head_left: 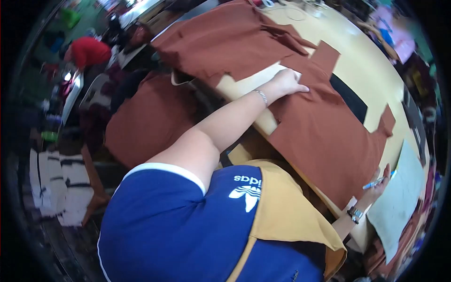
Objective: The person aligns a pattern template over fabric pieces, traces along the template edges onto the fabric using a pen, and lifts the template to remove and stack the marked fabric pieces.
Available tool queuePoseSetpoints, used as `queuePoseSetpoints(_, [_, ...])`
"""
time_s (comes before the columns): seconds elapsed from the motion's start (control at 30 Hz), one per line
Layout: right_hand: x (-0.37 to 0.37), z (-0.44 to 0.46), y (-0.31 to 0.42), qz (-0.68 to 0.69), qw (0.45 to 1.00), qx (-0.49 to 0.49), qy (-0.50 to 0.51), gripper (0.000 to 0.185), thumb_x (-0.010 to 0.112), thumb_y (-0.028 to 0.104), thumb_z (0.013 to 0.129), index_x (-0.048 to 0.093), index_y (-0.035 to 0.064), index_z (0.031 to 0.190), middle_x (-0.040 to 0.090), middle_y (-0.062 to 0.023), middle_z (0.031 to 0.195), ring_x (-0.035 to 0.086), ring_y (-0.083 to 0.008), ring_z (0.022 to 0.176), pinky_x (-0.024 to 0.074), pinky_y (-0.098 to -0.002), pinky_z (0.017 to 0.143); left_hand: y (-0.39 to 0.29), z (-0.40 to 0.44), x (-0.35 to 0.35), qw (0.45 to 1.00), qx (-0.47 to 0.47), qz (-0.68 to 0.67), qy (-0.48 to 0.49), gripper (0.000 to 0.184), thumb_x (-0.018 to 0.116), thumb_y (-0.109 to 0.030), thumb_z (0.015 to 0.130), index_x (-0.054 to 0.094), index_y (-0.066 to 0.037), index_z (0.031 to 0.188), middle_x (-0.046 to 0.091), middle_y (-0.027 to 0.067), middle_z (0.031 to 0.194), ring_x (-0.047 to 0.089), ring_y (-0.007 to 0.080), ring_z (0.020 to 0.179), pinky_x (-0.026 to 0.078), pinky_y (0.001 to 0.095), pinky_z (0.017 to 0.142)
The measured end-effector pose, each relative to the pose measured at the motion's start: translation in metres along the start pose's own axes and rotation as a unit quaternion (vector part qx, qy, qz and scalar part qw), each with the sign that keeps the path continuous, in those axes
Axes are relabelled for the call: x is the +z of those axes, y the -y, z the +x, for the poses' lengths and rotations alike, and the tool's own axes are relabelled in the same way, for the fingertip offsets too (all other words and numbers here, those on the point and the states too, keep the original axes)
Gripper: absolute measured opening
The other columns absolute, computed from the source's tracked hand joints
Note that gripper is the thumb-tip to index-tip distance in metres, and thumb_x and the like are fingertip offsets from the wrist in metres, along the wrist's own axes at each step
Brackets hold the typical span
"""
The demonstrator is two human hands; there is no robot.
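Observation:
A cut piece of reddish-brown fabric (324, 136) lies across the pale table, partly over its near edge. My left hand (284, 82), with a bracelet at the wrist, is closed at the fabric's upper left edge, thumb pointing right. Beside that hand a whitish strip (258, 79) shows between this piece and another brown fabric piece (211, 42) farther back. My right hand (377, 188), wearing a watch, is at the fabric's lower right end. Its fingers are closed round a light blue pen (376, 182).
The pale table (376, 84) curves away on the right. A black strip (348, 98) lies beside the fabric, and a grey-green sheet (397, 202) by my right hand. More brown fabric (150, 117) hangs at left. Two people, in red (89, 52) and pink (392, 33), are beyond.

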State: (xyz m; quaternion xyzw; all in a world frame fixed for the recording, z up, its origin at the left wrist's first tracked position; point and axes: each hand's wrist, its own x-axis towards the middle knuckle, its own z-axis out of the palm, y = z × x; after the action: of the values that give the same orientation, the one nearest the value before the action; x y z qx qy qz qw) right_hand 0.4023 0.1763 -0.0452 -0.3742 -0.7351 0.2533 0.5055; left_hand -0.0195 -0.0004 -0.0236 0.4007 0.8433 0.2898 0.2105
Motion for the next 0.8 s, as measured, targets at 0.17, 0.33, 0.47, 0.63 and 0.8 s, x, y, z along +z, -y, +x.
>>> queuePoseSetpoints(0.17, [0.0,0.008,0.024,-0.004,0.999,0.002,0.047,0.044,0.061,0.02,0.095,0.05,-0.001,0.132,0.051,-0.0126,0.137,0.046,-0.0227,0.128,0.0361,-0.0354,0.106,0.031,-0.012,-0.043,0.986,0.032,-0.106,-0.121,0.029,0.059,-0.03,0.089,0.069,-0.004,0.081,0.068,0.019,0.075,0.065,0.0282,0.07,0.051,0.042,0.07])
queuePoseSetpoints(0.33, [-0.002,-0.004,0.007,-0.029,0.994,0.02,0.1,0.042,0.064,0.017,0.093,0.052,-0.0013,0.13,0.053,-0.0126,0.136,0.049,-0.022,0.125,0.0375,-0.0332,0.105,0.124,-0.094,-0.175,0.94,-0.02,-0.195,-0.278,0.033,0.048,-0.029,0.097,0.06,-0.002,0.084,0.055,-0.0043,0.073,0.049,0.0093,0.064,0.041,0.0312,0.056])
queuePoseSetpoints(0.47, [0.001,-0.013,0.012,0.003,0.987,0.1,0.124,0.042,0.062,0.018,0.094,0.052,-0.0009,0.13,0.052,-0.0141,0.136,0.049,-0.0224,0.125,0.0383,-0.0334,0.104,0.231,-0.225,-0.306,0.847,-0.252,-0.395,-0.251,0.037,0.054,-0.033,0.097,0.063,-0.002,0.115,0.068,0.0105,0.109,0.066,0.0207,0.097,0.05,0.0357,0.089])
queuePoseSetpoints(0.63, [0.001,-0.015,0.021,-0.022,0.981,0.107,0.157,0.044,0.062,0.017,0.094,0.05,-0.0001,0.133,0.051,-0.0144,0.136,0.048,-0.0227,0.126,0.0374,-0.033,0.105,0.355,-0.44,-0.333,0.758,-0.449,-0.304,-0.362,0.044,0.049,-0.038,0.098,0.062,-0.003,0.121,0.064,0.0119,0.12,0.06,0.0244,0.108,0.044,0.0385,0.093])
queuePoseSetpoints(0.8, [0.001,-0.016,0.024,0.003,0.978,0.123,0.169,0.044,0.062,0.015,0.094,0.05,-0.0006,0.133,0.052,-0.0141,0.135,0.047,-0.0229,0.127,0.0358,-0.0335,0.108,0.479,-0.567,-0.265,0.759,-0.598,0.171,-0.192,0.052,0.055,-0.042,0.093,0.059,0.003,0.117,0.064,0.0196,0.11,0.061,0.0332,0.106,0.048,0.0448,0.089])
